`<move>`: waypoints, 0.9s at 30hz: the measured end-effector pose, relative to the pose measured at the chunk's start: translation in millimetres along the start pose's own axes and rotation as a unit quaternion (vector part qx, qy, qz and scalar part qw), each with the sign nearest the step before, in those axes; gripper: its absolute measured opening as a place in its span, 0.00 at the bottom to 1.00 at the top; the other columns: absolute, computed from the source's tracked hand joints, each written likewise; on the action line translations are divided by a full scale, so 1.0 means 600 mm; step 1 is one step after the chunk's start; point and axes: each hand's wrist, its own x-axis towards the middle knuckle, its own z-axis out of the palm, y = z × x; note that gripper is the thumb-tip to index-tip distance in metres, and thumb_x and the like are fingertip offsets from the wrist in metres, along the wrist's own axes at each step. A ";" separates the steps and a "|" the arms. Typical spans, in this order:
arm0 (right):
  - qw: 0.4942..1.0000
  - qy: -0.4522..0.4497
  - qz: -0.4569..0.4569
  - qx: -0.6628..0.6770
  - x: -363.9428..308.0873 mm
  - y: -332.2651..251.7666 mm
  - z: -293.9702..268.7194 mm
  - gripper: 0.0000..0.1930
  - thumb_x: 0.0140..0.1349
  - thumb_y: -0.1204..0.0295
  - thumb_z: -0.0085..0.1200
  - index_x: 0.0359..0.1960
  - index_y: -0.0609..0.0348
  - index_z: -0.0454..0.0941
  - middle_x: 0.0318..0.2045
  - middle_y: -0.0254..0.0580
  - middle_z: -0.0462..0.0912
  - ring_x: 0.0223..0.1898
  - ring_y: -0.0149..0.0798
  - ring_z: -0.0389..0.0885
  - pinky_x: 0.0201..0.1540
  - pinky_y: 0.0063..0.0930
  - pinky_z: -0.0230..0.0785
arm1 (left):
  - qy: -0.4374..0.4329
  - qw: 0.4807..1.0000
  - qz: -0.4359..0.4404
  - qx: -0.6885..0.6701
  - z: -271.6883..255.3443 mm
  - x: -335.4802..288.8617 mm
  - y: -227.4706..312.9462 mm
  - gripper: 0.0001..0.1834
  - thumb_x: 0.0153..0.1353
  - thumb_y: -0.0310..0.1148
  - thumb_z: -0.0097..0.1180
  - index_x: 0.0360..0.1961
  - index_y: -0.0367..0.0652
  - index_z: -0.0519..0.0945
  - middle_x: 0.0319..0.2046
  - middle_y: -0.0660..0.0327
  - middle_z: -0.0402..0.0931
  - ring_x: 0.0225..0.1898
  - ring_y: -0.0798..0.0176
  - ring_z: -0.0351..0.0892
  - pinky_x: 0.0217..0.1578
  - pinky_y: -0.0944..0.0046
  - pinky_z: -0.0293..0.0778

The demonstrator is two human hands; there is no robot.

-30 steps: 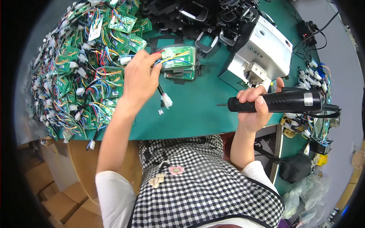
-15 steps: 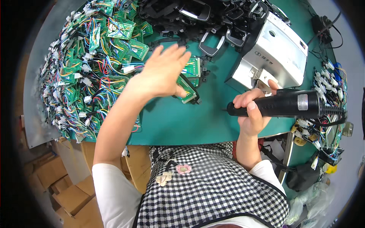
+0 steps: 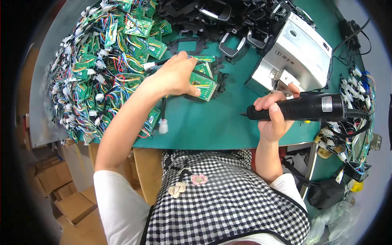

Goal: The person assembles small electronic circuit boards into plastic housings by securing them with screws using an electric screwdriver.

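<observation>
The fingers (image 3: 188, 62) of the left hand (image 3: 173, 77) arch over green boards, the thumb lying on the nearest circuit board (image 3: 206, 85); the other fingertips are partly hidden, so I cannot tell whether they grasp it; the fingers of the right hand (image 3: 274, 116) are clenched round a black power screwdriver (image 3: 304, 107), its bit pointing to 9 o'clock.

With the clock centred on the view, cardboard boxes (image 3: 75, 208) sit at 8 o'clock; a heap of wired boards (image 3: 98, 73) spreads at 10 o'clock on the green bench (image 3: 204, 130); a white plug (image 3: 163, 126) lies at 9 o'clock; the left hand is at 11 o'clock; the nearest circuit board is at 12 o'clock, more boards just beyond it; black frames (image 3: 234, 16) pile up towards 1 o'clock; a silver box (image 3: 296, 57) stands at 2 o'clock; right hand and screwdriver are at 3 o'clock; a clear plastic bag (image 3: 339, 212) lies at 4 o'clock; a bunch of wires (image 3: 353, 94) lies at 3 o'clock, further out.
</observation>
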 end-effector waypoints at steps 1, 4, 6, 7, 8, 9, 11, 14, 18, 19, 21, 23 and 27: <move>1.000 0.010 0.002 0.002 -0.001 0.001 0.000 0.30 0.52 0.73 0.51 0.56 0.62 0.53 0.22 0.43 0.71 0.21 0.36 0.71 0.28 0.33 0.69 | -0.003 0.999 0.004 0.038 -0.002 -0.001 0.009 0.41 0.31 0.36 0.72 0.50 0.35 0.70 0.42 0.50 0.68 0.47 0.48 0.66 0.49 0.58 0.65; 1.000 0.014 -0.006 0.005 -0.001 0.003 -0.005 0.29 0.52 0.73 0.51 0.56 0.62 0.53 0.22 0.43 0.72 0.21 0.36 0.72 0.29 0.34 0.69 | 0.037 0.993 0.060 0.095 0.009 -0.023 0.020 0.38 0.30 0.37 0.73 0.46 0.39 0.71 0.47 0.52 0.67 0.53 0.48 0.63 0.53 0.54 0.61; 1.000 0.019 -0.011 0.011 0.000 0.004 -0.006 0.29 0.51 0.73 0.50 0.56 0.62 0.54 0.22 0.42 0.72 0.21 0.36 0.72 0.29 0.34 0.69 | 0.077 0.986 0.128 0.076 0.030 -0.040 0.013 0.39 0.30 0.38 0.72 0.47 0.41 0.69 0.46 0.51 0.68 0.53 0.48 0.64 0.56 0.48 0.56; 1.000 0.021 -0.014 0.004 0.000 0.005 -0.006 0.29 0.51 0.74 0.50 0.55 0.62 0.54 0.22 0.42 0.72 0.21 0.36 0.72 0.29 0.34 0.70 | 0.076 0.985 0.130 0.078 0.030 -0.044 0.019 0.39 0.30 0.38 0.72 0.47 0.41 0.69 0.46 0.51 0.68 0.53 0.48 0.64 0.56 0.48 0.56; 1.000 0.023 -0.017 -0.003 0.001 0.006 -0.006 0.29 0.52 0.74 0.50 0.55 0.63 0.54 0.22 0.42 0.72 0.21 0.36 0.72 0.29 0.35 0.70 | 0.014 0.993 0.081 0.081 0.028 -0.046 0.028 0.41 0.30 0.38 0.72 0.49 0.41 0.68 0.46 0.50 0.68 0.52 0.49 0.65 0.56 0.48 0.56; 1.000 0.023 -0.018 0.000 0.001 0.006 -0.005 0.29 0.52 0.74 0.50 0.55 0.63 0.54 0.22 0.42 0.72 0.21 0.36 0.72 0.29 0.35 0.70 | -0.047 0.995 0.027 0.083 0.025 -0.049 0.037 0.43 0.30 0.38 0.72 0.51 0.42 0.66 0.46 0.50 0.68 0.52 0.49 0.66 0.56 0.47 0.56; 0.999 0.038 -0.025 0.026 0.003 0.006 -0.003 0.29 0.51 0.75 0.53 0.53 0.69 0.53 0.20 0.44 0.73 0.20 0.35 0.73 0.29 0.30 0.73 | -0.031 0.997 0.031 0.066 0.023 -0.053 0.036 0.46 0.30 0.38 0.72 0.54 0.42 0.63 0.43 0.49 0.69 0.50 0.47 0.67 0.55 0.49 0.59; 0.998 0.041 -0.025 0.034 0.000 0.006 -0.001 0.29 0.51 0.76 0.53 0.53 0.69 0.53 0.21 0.44 0.73 0.20 0.36 0.73 0.29 0.31 0.73 | 0.033 0.997 0.064 -0.025 0.030 -0.047 0.006 0.47 0.29 0.41 0.72 0.54 0.35 0.66 0.38 0.48 0.72 0.46 0.47 0.71 0.50 0.57 0.66; 0.999 0.029 0.003 0.013 -0.005 0.000 -0.009 0.29 0.51 0.74 0.51 0.55 0.63 0.53 0.22 0.42 0.72 0.22 0.37 0.73 0.31 0.35 0.70 | -0.039 0.996 -0.042 -0.064 -0.018 -0.014 0.004 0.34 0.29 0.43 0.70 0.38 0.31 0.78 0.41 0.45 0.71 0.49 0.49 0.69 0.48 0.58 0.67; 0.999 0.029 0.002 0.014 -0.006 -0.001 -0.009 0.29 0.51 0.74 0.51 0.55 0.63 0.53 0.22 0.42 0.72 0.22 0.37 0.73 0.31 0.35 0.70 | -0.016 0.999 -0.044 -0.014 -0.028 -0.003 0.004 0.37 0.29 0.44 0.70 0.42 0.33 0.77 0.39 0.47 0.71 0.47 0.49 0.69 0.47 0.57 0.67; 1.000 0.026 0.006 0.007 -0.005 -0.003 -0.007 0.29 0.51 0.74 0.51 0.55 0.62 0.53 0.23 0.43 0.72 0.22 0.38 0.73 0.31 0.36 0.70 | 0.023 0.999 -0.012 0.043 -0.020 0.018 -0.014 0.39 0.28 0.46 0.70 0.45 0.35 0.76 0.39 0.50 0.70 0.47 0.50 0.69 0.47 0.57 0.66; 1.000 0.017 0.006 0.011 -0.006 -0.001 -0.007 0.29 0.51 0.74 0.51 0.55 0.62 0.53 0.23 0.43 0.72 0.22 0.38 0.72 0.30 0.36 0.69 | -0.004 0.999 -0.024 0.041 -0.005 0.031 -0.028 0.40 0.28 0.46 0.70 0.45 0.35 0.75 0.38 0.50 0.70 0.45 0.49 0.68 0.47 0.57 0.65; 1.000 0.010 0.004 0.000 -0.006 -0.002 -0.002 0.28 0.51 0.74 0.50 0.55 0.62 0.55 0.23 0.43 0.72 0.21 0.37 0.72 0.30 0.36 0.69 | -0.064 0.993 -0.057 0.082 -0.020 0.036 -0.008 0.45 0.29 0.48 0.70 0.50 0.35 0.71 0.41 0.49 0.68 0.49 0.47 0.65 0.51 0.55 0.61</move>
